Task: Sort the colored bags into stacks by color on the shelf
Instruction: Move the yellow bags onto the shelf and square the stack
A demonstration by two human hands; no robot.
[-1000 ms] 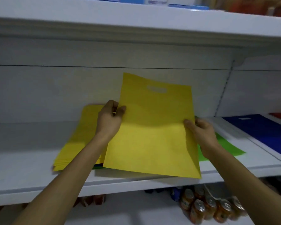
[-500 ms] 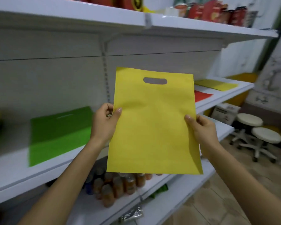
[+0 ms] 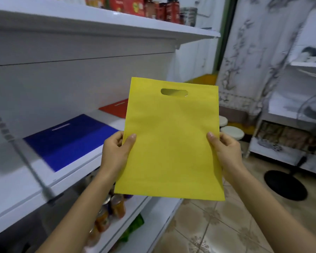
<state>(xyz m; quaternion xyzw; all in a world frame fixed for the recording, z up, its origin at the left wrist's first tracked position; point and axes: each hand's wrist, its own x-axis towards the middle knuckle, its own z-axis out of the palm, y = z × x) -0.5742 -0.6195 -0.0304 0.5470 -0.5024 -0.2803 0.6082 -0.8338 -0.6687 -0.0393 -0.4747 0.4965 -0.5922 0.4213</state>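
Observation:
A flat yellow bag with a cut-out handle hangs upright in the air in front of me. My left hand pinches its left edge and my right hand pinches its right edge. On the white shelf to the left lies a blue bag stack. Farther along the same shelf a red bag stack shows, partly hidden behind the yellow bag.
An upper shelf carries jars and boxes. Cans stand on the lower shelf under my left arm. To the right are round stools, a fan's black base, a white rack and tiled floor.
The view has swung right along the shelf with the yellow bag carried along. The yellow and green stacks left the view; the blue and red stacks came in. Both hands kept their hold.

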